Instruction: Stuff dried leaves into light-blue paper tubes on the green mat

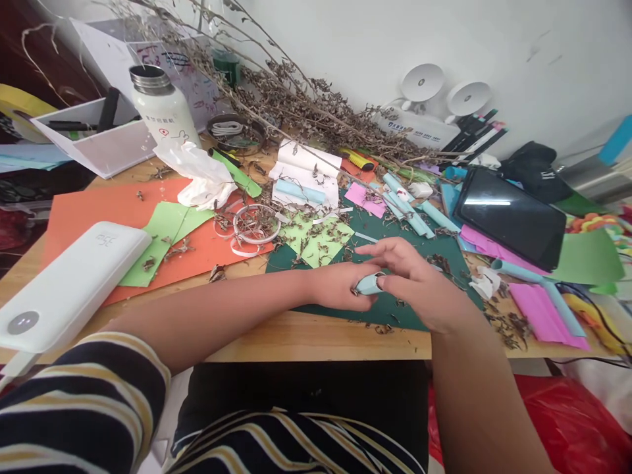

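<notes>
Near the front edge of the green mat [415, 317], my left hand [340, 285] is closed around a short light blue paper roll [368, 284]. Dark dry bits show at the roll's ends. My right hand [417, 276] meets the roll's right end, its thumb against it and an index finger curled behind; the other fingers reach out over my left hand. Just beyond lies a light green paper square [316, 238] strewn with dry leaf crumbs. Farther back, another light blue roll [300, 191] rests on white paper [309, 160].
Several blue paper rolls [407, 209] lie behind my hands. A tape ring [256, 224], power bank [74, 283] and open bottle [162, 105] stand to the left. Dried branches [296, 99] stretch along the wall. On the right are a black tablet [511, 214] and pink paper [546, 313].
</notes>
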A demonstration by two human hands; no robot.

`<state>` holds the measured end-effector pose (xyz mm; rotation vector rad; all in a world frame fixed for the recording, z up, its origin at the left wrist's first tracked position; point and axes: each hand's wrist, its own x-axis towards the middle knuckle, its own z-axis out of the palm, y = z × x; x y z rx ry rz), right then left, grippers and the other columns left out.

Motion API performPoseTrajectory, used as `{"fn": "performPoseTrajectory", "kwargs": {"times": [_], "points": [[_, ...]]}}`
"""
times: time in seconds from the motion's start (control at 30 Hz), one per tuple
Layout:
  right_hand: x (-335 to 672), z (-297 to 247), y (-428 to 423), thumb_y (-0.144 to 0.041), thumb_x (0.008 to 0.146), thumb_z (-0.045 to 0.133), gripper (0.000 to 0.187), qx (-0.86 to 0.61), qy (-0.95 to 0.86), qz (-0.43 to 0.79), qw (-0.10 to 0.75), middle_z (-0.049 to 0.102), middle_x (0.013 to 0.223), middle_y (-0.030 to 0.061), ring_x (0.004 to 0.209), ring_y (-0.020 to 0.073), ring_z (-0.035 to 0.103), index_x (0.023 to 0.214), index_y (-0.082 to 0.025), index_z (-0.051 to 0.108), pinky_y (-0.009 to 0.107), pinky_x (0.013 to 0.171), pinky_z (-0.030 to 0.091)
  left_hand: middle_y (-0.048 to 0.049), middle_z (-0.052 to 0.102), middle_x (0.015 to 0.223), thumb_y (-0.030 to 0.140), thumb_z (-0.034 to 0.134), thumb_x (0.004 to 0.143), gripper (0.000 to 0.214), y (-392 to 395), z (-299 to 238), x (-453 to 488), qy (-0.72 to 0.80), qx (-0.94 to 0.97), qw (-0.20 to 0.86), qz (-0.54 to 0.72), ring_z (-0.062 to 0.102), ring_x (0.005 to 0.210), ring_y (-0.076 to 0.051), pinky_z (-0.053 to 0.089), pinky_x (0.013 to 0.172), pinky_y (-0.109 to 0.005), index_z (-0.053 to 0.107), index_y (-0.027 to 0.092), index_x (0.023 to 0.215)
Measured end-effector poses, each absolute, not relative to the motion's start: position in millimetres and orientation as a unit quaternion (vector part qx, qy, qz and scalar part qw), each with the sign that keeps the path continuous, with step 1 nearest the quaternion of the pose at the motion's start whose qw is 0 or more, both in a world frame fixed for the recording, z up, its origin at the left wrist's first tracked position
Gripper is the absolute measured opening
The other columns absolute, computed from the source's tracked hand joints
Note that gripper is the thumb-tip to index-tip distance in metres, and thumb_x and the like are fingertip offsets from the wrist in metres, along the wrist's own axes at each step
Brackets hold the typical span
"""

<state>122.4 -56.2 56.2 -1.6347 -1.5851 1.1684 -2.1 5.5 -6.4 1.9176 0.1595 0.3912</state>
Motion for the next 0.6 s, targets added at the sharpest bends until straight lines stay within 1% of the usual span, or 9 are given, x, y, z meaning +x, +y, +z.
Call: {"fn": "performPoseTrajectory", "kwargs": {"times": [0.17,0.23,0.3,0.37,0.43,0.47,0.5,0.53,0.6], "points": [[122.5,66.5,-37.5,-0.01,0.063,0.042,0.034,-0.578,-0.627,0.498,0.155,0.055,0.101,0.0015,0.087,0.015,0.053,0.094,-0.023,0.046,0.028,0.065,0.045,0.0039,0.043,0.064,0.01,0.047,0.061,0.014,5.5,-8.7,-2.2,0.076,0.806,0.562,0.171,0.04,0.057,-0.007,0.035,0.053,-0.019,0.038,0.016,0.071],[122.6,71.3,-34.7,-0.01,0.063,0.043,0.033,-0.575,-0.628,0.505,0.145,0.056,0.1,0.0012,0.088,0.0153,0.053,0.092,-0.023,0.047,0.027,0.065,0.045,0.0041,0.042,0.063,0.011,0.047,0.061,0.013,5.9,-9.5,-2.4,0.076,0.802,0.568,0.17,0.039,0.056,-0.007,0.034,0.052,-0.019,0.038,0.016,0.07],[126.4,74.9,-36.9,-0.012,0.063,0.047,0.03,-0.561,-0.619,0.516,0.19,0.056,0.104,0.0013,0.092,0.0158,0.053,0.091,-0.024,0.046,0.028,0.068,0.046,0.0048,0.041,0.061,0.013,0.046,0.063,0.01,6.4,-9.6,-2.7,0.074,0.8,0.571,0.168,0.038,0.054,-0.006,0.033,0.05,-0.019,0.037,0.016,0.067],[136.3,73.5,-45.1,-0.019,0.066,0.05,0.026,-0.554,-0.602,0.494,0.294,0.055,0.106,0.0015,0.094,0.0161,0.053,0.092,-0.025,0.046,0.03,0.071,0.045,0.0055,0.04,0.058,0.016,0.046,0.064,0.01,6.8,-8.6,-3.3,0.087,0.804,0.565,0.166,0.036,0.052,-0.006,0.032,0.049,-0.019,0.036,0.017,0.066],[151.6,63.8,-59.1,-0.03,0.071,0.047,0.019,-0.587,-0.571,0.404,0.407,0.057,0.101,0.0016,0.088,0.0157,0.055,0.089,-0.025,0.048,0.032,0.07,0.045,0.0061,0.039,0.057,0.019,0.047,0.065,0.012,6.8,-6.8,-4.3,0.104,0.807,0.557,0.163,0.036,0.051,-0.006,0.03,0.049,-0.019,0.035,0.017,0.065],[160.3,55.7,-67.7,-0.032,0.072,0.046,0.015,-0.629,-0.553,0.321,0.443,0.059,0.093,0.0014,0.081,0.0149,0.055,0.084,-0.024,0.05,0.031,0.066,0.045,0.0064,0.038,0.056,0.02,0.048,0.065,0.013,6.7,-5.8,-4.7,0.109,0.808,0.556,0.161,0.035,0.051,-0.006,0.03,0.049,-0.019,0.035,0.017,0.065],[168.9,45.9,-76.9,-0.034,0.072,0.049,0.013,-0.684,-0.545,0.239,0.422,0.059,0.084,0.0008,0.076,0.0147,0.055,0.079,-0.023,0.052,0.03,0.064,0.045,0.0065,0.038,0.056,0.021,0.048,0.066,0.014,6.6,-4.9,-5.1,0.11,0.807,0.557,0.159,0.035,0.05,-0.006,0.03,0.048,-0.019,0.034,0.018,0.065],[176.8,35.2,-86.4,-0.035,0.07,0.051,0.014,-0.729,-0.555,0.188,0.354,0.058,0.077,0.0009,0.071,0.0154,0.054,0.078,-0.023,0.053,0.031,0.062,0.044,0.0066,0.037,0.056,0.022,0.048,0.066,0.014,6.5,-4.2,-5.4,0.109,0.806,0.56,0.156,0.035,0.05,-0.006,0.03,0.048,-0.019,0.034,0.018,0.065],[188.5,13.9,-104.9,-0.039,0.069,0.053,0.023,-0.748,-0.601,0.162,0.23,0.058,0.077,0.0029,0.068,0.0171,0.054,0.083,-0.022,0.056,0.033,0.058,0.044,0.0068,0.037,0.056,0.022,0.048,0.067,0.014,6.3,-3.8,-5.6,0.112,0.803,0.566,0.151,0.034,0.05,-0.006,0.03,0.048,-0.019,0.034,0.018,0.065]]}}
